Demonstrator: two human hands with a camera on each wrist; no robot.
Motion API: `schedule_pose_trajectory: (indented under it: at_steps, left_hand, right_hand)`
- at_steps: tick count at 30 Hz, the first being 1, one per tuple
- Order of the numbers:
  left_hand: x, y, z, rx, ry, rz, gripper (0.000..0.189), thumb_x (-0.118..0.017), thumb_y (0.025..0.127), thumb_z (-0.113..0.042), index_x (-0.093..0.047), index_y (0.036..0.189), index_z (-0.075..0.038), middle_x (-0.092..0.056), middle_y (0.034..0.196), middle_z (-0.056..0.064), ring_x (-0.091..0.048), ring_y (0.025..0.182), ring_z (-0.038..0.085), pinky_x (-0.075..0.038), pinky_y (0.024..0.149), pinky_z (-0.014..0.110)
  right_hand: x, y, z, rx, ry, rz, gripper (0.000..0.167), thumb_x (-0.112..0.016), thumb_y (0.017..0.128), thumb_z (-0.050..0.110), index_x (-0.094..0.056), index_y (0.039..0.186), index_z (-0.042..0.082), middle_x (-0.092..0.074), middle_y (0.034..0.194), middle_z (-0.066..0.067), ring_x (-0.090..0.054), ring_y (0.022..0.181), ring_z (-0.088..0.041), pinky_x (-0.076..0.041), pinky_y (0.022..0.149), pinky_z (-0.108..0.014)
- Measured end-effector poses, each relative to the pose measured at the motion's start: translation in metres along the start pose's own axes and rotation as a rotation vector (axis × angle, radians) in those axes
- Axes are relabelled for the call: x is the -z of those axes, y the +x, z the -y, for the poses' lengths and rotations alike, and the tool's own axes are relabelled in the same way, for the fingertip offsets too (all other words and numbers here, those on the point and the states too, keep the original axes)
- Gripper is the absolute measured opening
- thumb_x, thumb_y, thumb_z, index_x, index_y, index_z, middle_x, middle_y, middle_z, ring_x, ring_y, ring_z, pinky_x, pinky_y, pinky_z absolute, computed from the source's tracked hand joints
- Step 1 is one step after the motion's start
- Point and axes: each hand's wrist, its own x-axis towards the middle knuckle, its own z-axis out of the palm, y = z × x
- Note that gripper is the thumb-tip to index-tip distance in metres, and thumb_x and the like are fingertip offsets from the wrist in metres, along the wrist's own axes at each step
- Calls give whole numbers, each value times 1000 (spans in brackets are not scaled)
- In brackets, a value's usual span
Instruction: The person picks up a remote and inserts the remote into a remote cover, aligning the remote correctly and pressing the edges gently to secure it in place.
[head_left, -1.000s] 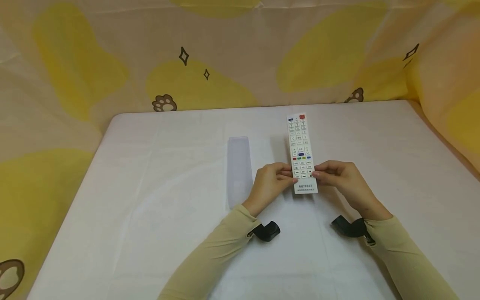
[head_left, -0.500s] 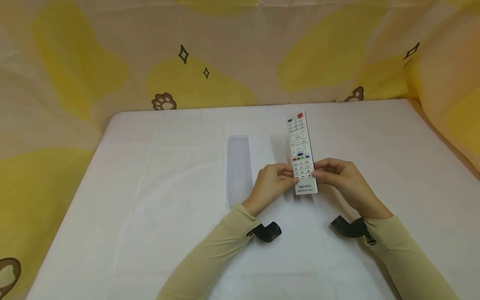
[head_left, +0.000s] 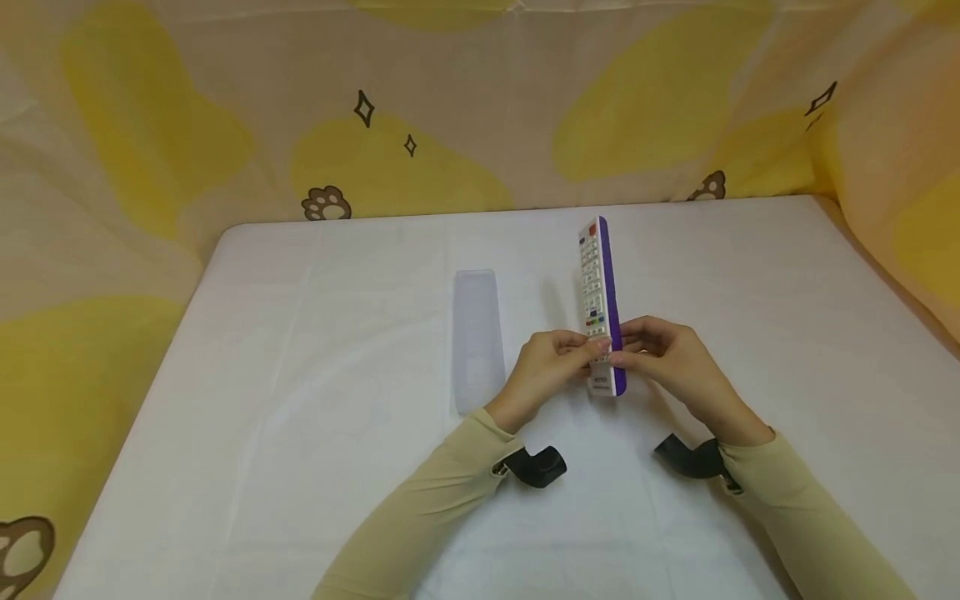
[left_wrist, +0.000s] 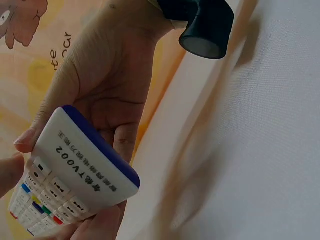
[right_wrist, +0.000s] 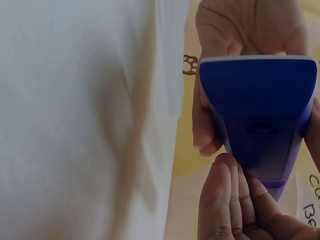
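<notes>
A slim TV remote control (head_left: 594, 287) is held above the white table, its face of white buttons turned to the left and its purple back to the right. My left hand (head_left: 543, 371) pinches its lower left part, thumb across the front. From the other side, my right hand (head_left: 678, 371) grips the lower right edge. In the left wrist view, the lettered end of the remote (left_wrist: 87, 155) faces the camera. The right wrist view shows the remote's purple back (right_wrist: 262, 90) with a battery cover. A long, narrow translucent plastic case (head_left: 478, 342) lies to the left of the hands.
The white-covered table (head_left: 315, 467) extends around the hands. A yellow patterned cloth (head_left: 450, 108) hangs behind it and along its sides. Black camera mounts (head_left: 536, 467) stick out from both wrists.
The remote has turned about its long axis, from its button face toward the head camera to nearly edge-on, bringing the purple back into sight. My left thumb now lies farther across the front.
</notes>
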Motion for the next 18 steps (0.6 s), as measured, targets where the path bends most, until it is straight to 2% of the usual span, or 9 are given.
schedule_pose_trajectory:
  at_steps: [6, 10, 14, 18]
  left_hand:
    - [0, 1, 1, -13, -25, 25, 36, -70, 86, -28, -70, 101, 5, -71, 89, 6, -67, 74, 12, -55, 70, 25]
    - [1, 2, 1, -45, -62, 67, 34, -67, 89, -23, -68, 106, 7, -71, 96, 12, -69, 81, 16, -56, 73, 26]
    - [3, 3, 0, -69, -87, 117, 34, -64, 91, -18, -64, 113, 9, -67, 108, 17, -68, 90, 20, -56, 76, 26]
    - [7, 3, -3, -97, -108, 168, 32, -60, 94, -14, -61, 115, 9, -65, 111, 20, -67, 95, 23, -56, 78, 27]
  right_hand:
    - [-7, -2, 3, 23, -27, 7, 40, -73, 84, 17, -57, 112, -7, -65, 95, -15, -63, 81, -11, -51, 71, -20]
    - [-9, -2, 3, 14, -37, 4, 41, -73, 84, 18, -57, 112, -7, -65, 94, -15, -62, 80, -12, -51, 70, -20]
    - [-9, -1, 2, -1, 1, 27, 42, -72, 85, 18, -56, 114, -9, -66, 95, -15, -64, 81, -11, -51, 72, -20]
    - [-7, -2, 0, -1, 54, 55, 41, -71, 86, 18, -57, 115, -7, -68, 95, -11, -65, 84, -12, -51, 76, -22]
